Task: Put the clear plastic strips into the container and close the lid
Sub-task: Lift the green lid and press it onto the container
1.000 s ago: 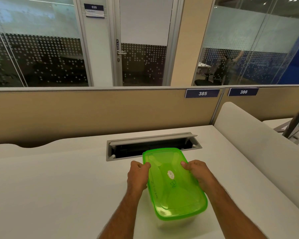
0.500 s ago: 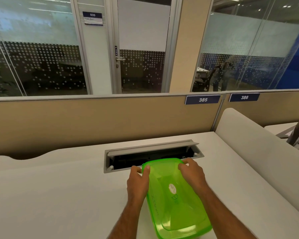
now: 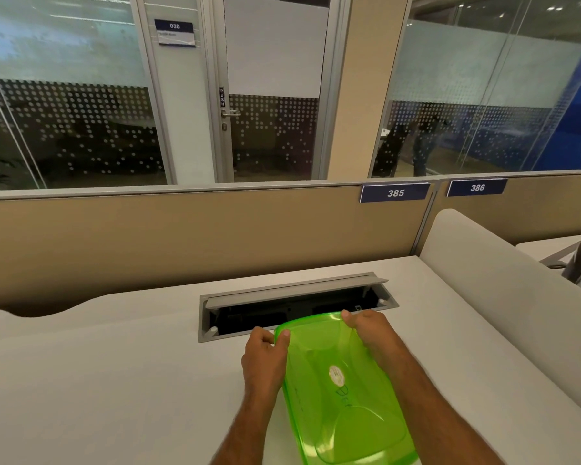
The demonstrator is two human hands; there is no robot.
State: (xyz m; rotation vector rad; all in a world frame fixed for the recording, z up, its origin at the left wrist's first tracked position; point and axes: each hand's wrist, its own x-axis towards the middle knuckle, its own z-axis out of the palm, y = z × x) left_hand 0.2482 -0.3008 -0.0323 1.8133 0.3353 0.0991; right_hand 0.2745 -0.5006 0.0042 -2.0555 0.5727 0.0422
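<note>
A translucent green lid point(image 3: 339, 391) covers the container on the white desk point(image 3: 114, 380); the container body under it is hidden, and no clear plastic strips show. My left hand point(image 3: 264, 360) grips the lid's far left corner, thumb on top. My right hand point(image 3: 371, 333) presses on the lid's far right corner, fingers curled over the edge.
An open grey cable tray point(image 3: 296, 305) is sunk into the desk just beyond the lid. A tan partition point(image 3: 198, 236) with labels 385 and 386 runs behind it. A low padded divider point(image 3: 503, 297) borders the desk on the right.
Both hands have slid along the lid's edges from its sides to its far corners. The camera has tilted up, so the lid sits lower in view.
</note>
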